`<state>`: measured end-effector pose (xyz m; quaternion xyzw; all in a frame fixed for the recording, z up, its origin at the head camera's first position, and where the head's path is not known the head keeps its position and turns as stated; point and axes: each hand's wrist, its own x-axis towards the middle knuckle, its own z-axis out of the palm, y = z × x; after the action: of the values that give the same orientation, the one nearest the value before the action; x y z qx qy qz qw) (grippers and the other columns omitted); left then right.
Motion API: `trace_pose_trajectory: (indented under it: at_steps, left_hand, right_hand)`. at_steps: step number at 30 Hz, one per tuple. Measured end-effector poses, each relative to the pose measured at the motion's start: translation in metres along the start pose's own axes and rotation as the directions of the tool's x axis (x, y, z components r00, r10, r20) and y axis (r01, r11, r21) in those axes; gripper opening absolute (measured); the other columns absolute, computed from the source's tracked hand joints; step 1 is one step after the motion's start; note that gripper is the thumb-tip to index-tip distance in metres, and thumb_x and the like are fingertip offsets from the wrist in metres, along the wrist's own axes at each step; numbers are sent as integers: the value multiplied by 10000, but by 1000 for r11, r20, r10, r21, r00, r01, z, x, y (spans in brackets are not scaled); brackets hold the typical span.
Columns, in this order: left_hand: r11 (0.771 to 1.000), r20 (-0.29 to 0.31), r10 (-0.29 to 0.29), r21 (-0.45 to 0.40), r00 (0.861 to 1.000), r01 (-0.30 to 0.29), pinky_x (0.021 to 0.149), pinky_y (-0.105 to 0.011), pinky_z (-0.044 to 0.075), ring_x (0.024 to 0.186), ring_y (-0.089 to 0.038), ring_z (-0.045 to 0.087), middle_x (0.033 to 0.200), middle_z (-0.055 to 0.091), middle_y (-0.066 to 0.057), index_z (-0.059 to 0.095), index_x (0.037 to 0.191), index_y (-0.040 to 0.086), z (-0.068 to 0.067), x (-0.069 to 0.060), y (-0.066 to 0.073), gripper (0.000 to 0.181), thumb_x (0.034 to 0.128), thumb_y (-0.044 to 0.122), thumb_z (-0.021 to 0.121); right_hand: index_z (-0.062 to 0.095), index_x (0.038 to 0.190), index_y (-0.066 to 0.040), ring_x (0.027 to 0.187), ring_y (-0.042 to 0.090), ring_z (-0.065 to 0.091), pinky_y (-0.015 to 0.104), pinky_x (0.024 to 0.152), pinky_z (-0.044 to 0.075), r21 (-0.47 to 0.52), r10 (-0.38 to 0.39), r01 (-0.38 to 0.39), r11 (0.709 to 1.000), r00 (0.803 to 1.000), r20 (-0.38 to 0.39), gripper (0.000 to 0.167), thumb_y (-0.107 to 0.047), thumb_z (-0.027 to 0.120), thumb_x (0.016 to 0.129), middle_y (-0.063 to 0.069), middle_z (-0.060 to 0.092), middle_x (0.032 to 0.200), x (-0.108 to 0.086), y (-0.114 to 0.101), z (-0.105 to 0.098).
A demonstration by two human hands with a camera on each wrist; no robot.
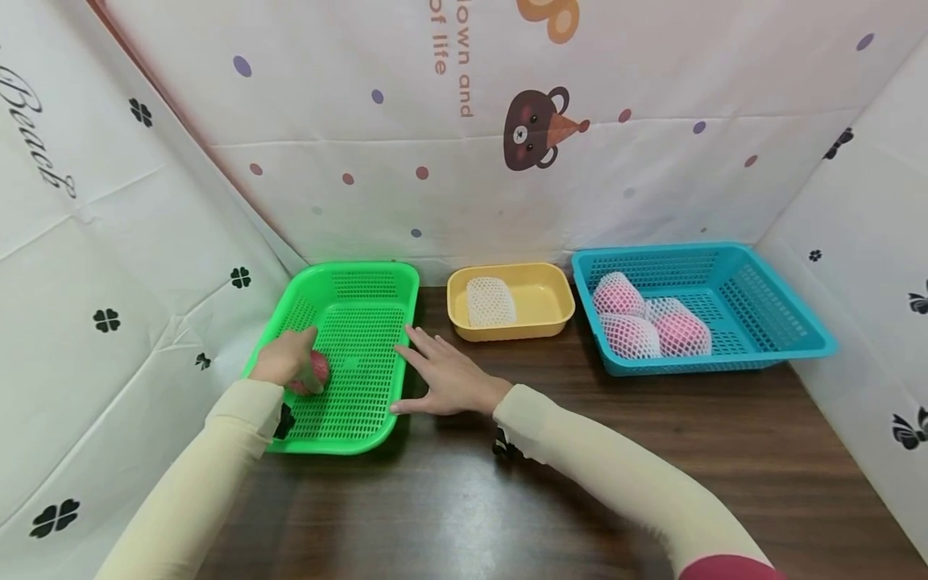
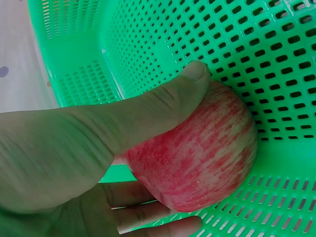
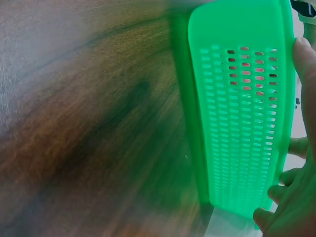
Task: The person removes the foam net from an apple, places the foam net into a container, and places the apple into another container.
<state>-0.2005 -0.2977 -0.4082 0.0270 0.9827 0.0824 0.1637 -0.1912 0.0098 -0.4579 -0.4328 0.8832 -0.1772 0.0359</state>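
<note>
Inside the green basket (image 1: 362,322), my left hand (image 1: 285,360) grips a red apple (image 1: 319,370) near the left side. The left wrist view shows the thumb of the left hand (image 2: 98,143) over the top of the streaked apple (image 2: 202,153) and the other fingers below it, close to the perforated basket (image 2: 276,148). My right hand (image 1: 453,377) is at the basket's right rim, fingers spread and fingertips at the edge. In the right wrist view, the fingers of the right hand (image 3: 296,187) lie along the rim of the green basket (image 3: 242,123).
A yellow tray (image 1: 544,306) holding a white foam net (image 1: 490,302) stands right of the green basket. Farther right, a blue basket (image 1: 754,314) holds several net-covered pink fruits (image 1: 631,334). Printed white cloth (image 1: 326,105) hangs behind the brown table (image 1: 464,499).
</note>
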Motion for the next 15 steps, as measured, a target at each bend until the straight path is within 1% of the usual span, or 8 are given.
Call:
trace_pose_trajectory:
  at_steps: [3,7,10,15]
  left_hand:
    - [1000,5,-13,-6,1000,13,799,-597,555,1071,-520,596,1186,597,-362,487,1282,-63,0,-2,1,858,620,167,981]
    - [1000,10,-11,-5,1000,11,852,-625,537,1139,-561,559,1253,559,-399,455,1343,-85,-1,-2,2,923,635,183,982]
    - [1000,20,-8,-11,1000,8,880,-632,523,1161,-571,543,1264,553,-400,454,1341,-83,-1,-3,3,918,645,200,981]
    - [1000,45,1,-16,999,-1,940,-651,487,1218,-594,501,1326,527,-402,422,1415,-75,-2,-5,3,989,668,261,976]
  right_hand:
    - [208,1649,-174,1580,251,12,481,1257,125,-29,-6,7,1000,1000,22,1039,-809,511,884,85,-28,1721,2,0,-3]
    - [206,1651,-203,1580,259,9,460,1261,111,-79,-7,10,997,999,42,1028,-821,494,881,77,-18,1722,3,2,-6]
    - [206,1652,-222,1581,267,26,467,1259,134,-108,-15,20,994,999,46,1013,-819,490,884,74,-8,1723,3,4,-8]
    - [203,1654,-219,1578,295,76,474,1255,152,-138,-47,53,989,998,43,1021,-825,484,881,91,13,1723,3,7,-11]
